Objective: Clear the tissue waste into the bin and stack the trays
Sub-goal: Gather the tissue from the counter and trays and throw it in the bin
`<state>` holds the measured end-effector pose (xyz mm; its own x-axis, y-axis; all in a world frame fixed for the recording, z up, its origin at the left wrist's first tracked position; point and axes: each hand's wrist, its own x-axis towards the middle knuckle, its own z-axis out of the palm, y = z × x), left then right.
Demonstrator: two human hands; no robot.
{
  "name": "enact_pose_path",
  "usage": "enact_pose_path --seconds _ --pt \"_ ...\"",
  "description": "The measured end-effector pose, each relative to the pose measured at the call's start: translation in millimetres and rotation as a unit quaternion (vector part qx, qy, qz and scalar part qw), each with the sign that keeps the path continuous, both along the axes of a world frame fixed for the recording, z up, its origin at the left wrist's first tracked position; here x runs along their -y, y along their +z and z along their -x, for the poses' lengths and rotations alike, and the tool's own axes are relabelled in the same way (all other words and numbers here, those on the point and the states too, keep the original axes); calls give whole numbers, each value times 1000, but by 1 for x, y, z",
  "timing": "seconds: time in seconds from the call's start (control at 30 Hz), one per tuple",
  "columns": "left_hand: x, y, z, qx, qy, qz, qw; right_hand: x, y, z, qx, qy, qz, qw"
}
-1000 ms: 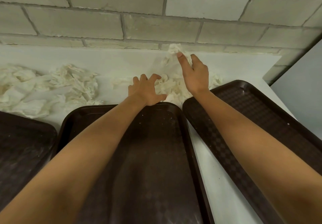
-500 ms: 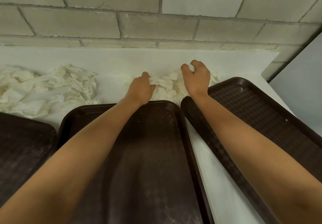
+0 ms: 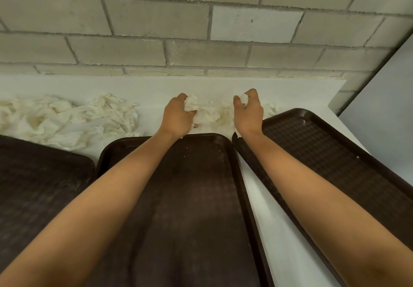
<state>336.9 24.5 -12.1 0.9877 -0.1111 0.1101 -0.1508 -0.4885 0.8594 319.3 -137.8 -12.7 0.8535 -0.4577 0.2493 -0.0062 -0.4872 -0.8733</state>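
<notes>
Three dark brown trays lie side by side on a white counter: the left tray (image 3: pixel 33 175), the middle tray (image 3: pixel 201 208) and the right tray (image 3: pixel 330 152), which is angled. Behind the middle tray sits a small heap of crumpled white tissue (image 3: pixel 212 113). My left hand (image 3: pixel 176 116) grips the heap's left side with curled fingers. My right hand (image 3: pixel 249 112) grips a wad of tissue at the heap's right side. A larger tissue pile (image 3: pixel 67 119) lies behind the left tray. No bin is in view.
A painted brick wall (image 3: pixel 201 29) runs along the back of the counter (image 3: pixel 268 219). A grey surface (image 3: pixel 388 119) stands at the far right past the counter's end. A narrow strip of bare counter separates the middle and right trays.
My right hand came down from the raised tissue onto the heap and closed on a wad. My left hand moved forward from the tray edge and curled round the heap's left side.
</notes>
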Motion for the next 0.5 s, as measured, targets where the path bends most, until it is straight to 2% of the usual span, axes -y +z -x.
enact_pose_path --seconds 0.27,0.5 --pt "-10 11 35 8 30 -3 1000 -12 10 35 -10 44 -37 998" --pt "-11 12 71 -18 52 13 998 -17 14 71 -5 73 -50 996"
